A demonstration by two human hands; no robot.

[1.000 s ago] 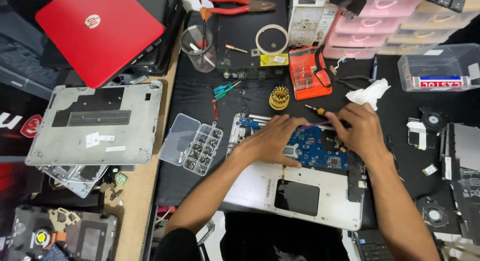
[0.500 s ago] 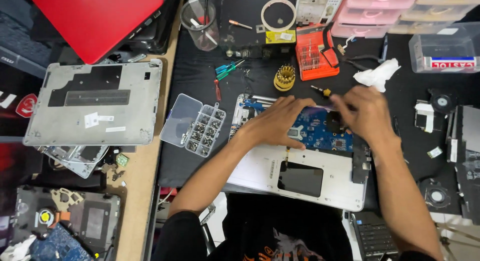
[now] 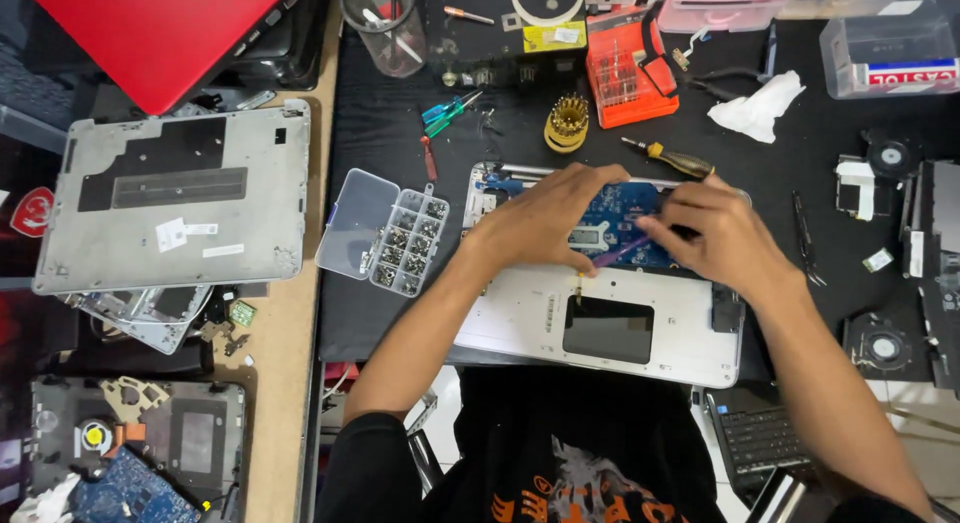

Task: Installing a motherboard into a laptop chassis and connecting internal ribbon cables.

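Moved: both my hands have shifted a little on the blue motherboard since half a second ago; my left hand now reaches further right across it, and my head has dipped, so everything on the worktop sits higher in view.
Left hand (image 3: 548, 221): lies palm-down on the motherboard (image 3: 628, 205), fingers curled and close together; I cannot tell whether they pinch anything.
Right hand (image 3: 722, 235): fingers bunched around a thin purple tool (image 3: 622, 251) whose tip points at the board.
Laptop base (image 3: 640, 328): silver, open, directly before me on the black mat (image 3: 400, 313), with the motherboard in its upper half and a dark touchpad opening below.
Screw box (image 3: 385, 233): clear, lid open, just left of the laptop base; its small compartments hold dark screws.
Glass jar (image 3: 385, 23): at the top edge, with thin tools standing in it.
Orange bit case (image 3: 625, 75): open, above the laptop base.
Around: yellow-handled screwdriver (image 3: 672, 159) near my right fingers; brass round bit holder (image 3: 567, 121); crumpled white tissue (image 3: 762, 107); grey laptop bottom cover (image 3: 175, 195) well to the left; red laptop lid (image 3: 160, 28) top left.
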